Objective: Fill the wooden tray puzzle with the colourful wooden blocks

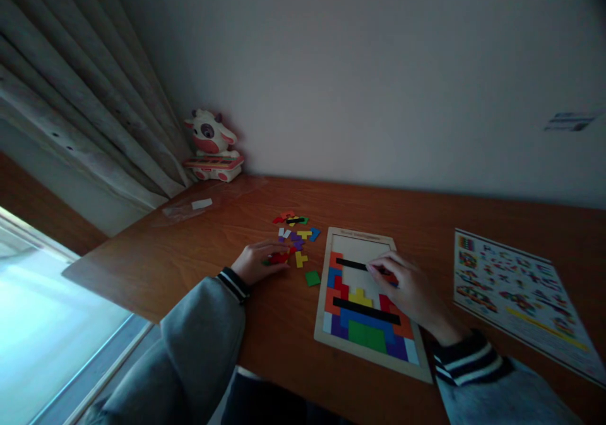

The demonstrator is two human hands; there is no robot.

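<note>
Gry slvs (203, 343) w/ wht-striped blk cuffs (468, 357).

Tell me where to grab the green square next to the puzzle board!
Pinch the green square by its near and far edges, probably best from above and its left. It lies flat on the table and looks thin, so edges suit fingertips; its right side sits close to the board.
</note>
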